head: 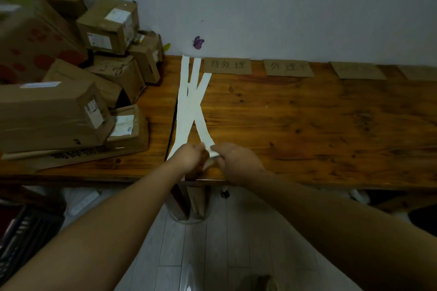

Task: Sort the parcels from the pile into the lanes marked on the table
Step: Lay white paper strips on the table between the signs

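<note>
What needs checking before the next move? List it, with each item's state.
1. Grip on the paper strips: left hand and right hand both pinch the near ends. Ok.
2. Strips straight and apart: they cross each other. Not ok.
3. Room around the strips: the parcels are piled at the left end of the table. Ok.
4. Lane names: the cardboard labels lie along the far edge. Ok.
5. Writing on the right-most labels: too dim. Cannot tell.

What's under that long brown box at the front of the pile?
Flat cardboard with dark print sticks out under the long box, lying on the table. A white-labelled parcel peeks out at its right end. The rest underneath is covered.
</note>
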Available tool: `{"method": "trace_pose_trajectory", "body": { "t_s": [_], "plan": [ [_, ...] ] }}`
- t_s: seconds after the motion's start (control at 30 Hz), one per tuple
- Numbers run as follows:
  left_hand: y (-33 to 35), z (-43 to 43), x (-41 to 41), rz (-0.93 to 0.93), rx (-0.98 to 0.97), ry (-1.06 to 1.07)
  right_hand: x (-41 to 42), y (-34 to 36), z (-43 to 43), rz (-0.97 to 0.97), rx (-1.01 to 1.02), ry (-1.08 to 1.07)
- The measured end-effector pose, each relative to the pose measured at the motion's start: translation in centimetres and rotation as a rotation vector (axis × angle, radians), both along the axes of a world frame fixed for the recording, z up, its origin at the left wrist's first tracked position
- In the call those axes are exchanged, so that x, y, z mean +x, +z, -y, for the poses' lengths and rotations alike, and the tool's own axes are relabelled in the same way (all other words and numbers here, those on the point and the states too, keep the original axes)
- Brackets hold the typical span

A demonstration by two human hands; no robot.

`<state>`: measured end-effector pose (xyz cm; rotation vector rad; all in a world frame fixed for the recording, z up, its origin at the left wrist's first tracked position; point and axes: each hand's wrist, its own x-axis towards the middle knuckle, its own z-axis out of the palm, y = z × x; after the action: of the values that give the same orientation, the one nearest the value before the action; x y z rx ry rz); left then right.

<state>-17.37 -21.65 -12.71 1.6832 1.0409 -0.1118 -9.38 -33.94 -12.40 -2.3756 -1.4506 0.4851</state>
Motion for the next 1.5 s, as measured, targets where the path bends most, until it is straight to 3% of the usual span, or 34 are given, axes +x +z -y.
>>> {"method": "trace_pose_trajectory", "body": {
  "t_s": [0.07,0.2,0.37,0.57,0.67,0.8,0.93,1.1,1.23,1.37,1.5],
  "plan": [
    [1.7,0.8,0.8,0.054,-0.184,0.099,0.0,1.9,1.0,0.006,0.045,-0.022],
    [3.8,1.9,2.4,0.105,-0.102,0.090,0.4,3.8,3.4,-0.014,0.088,-0.056],
    [5.4,3.8,4.2,0.164,-0.184,0.173,1.1,5.9,5.7,-0.389,0.239,-0.372],
    [7.5,6.8,7.2,0.254,-0.225,0.235,4.3,6.7,7.8,-0.503,0.251,-0.484],
    [8.4,7.9,10.0,0.314,-0.190,0.314,6.4,7.1,9.2,-0.531,0.190,-0.493],
    [9.8,10.5,14.0,0.367,-0.239,0.241,10.2,7.9,11.0,-0.526,0.159,-0.501],
    [10.9,11.3,18.7,0.436,-0.214,0.288,13.8,7.6,13.6,-0.571,-0.046,-0.359],
    [10.6,11.9,23.9,0.431,-0.205,0.258,17.9,8.0,13.8,-0.608,0.182,-0.485],
    [10.9,10.2,27.1,0.459,-0.227,0.256,20.1,6.9,13.1,-0.609,-0.017,-0.422],
    [10.3,7.7,30.2,0.460,-0.248,0.238,22.6,6.3,10.4,-0.602,0.088,-0.501],
    [9.5,3.1,33.6,0.448,-0.230,0.185,24.4,4.1,7.3,-0.539,-0.049,-0.517]
  ]
}}
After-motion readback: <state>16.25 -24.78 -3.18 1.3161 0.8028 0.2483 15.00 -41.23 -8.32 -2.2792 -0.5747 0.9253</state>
